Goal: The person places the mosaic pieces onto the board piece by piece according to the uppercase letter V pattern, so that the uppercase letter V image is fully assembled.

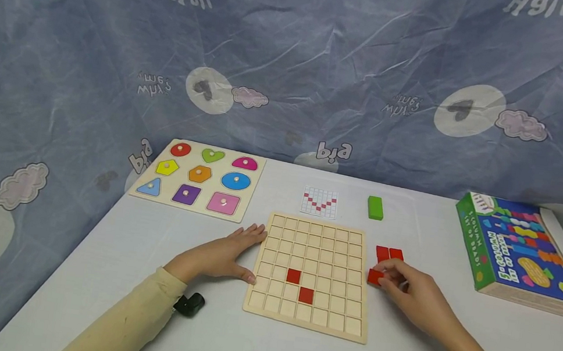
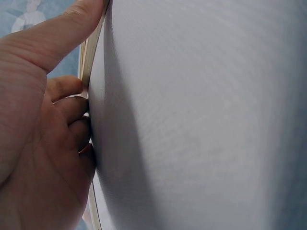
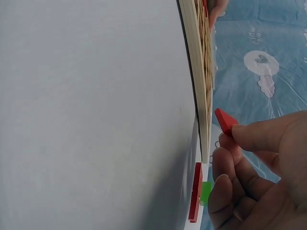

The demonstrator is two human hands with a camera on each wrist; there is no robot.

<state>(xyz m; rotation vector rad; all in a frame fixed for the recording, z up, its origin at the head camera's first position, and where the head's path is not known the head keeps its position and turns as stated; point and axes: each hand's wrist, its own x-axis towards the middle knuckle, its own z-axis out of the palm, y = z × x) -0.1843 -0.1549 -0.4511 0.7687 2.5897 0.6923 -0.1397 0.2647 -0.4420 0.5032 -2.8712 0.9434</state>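
Note:
A wooden grid board (image 1: 326,257) lies on the white table, with two red squares (image 1: 293,276) in cells set diagonally to each other. At the board's left edge rests the left hand (image 1: 224,255), fingers extended and thumb on the rim; the left wrist view shows this hand (image 2: 48,120) against the board's edge. Just right of the board, the right hand (image 1: 417,294) pinches a red tile (image 1: 375,277) between thumb and finger. That tile (image 3: 225,121) is held tilted above the table in the right wrist view. Two more red tiles (image 1: 382,254) lie behind the right hand.
Behind the board lie a patterned card (image 1: 320,202) and a green block (image 1: 375,207). A shape puzzle board (image 1: 196,179) is at the back left, a colourful box (image 1: 530,256) at the right. A patterned cloth (image 1: 325,75) hangs behind the table.

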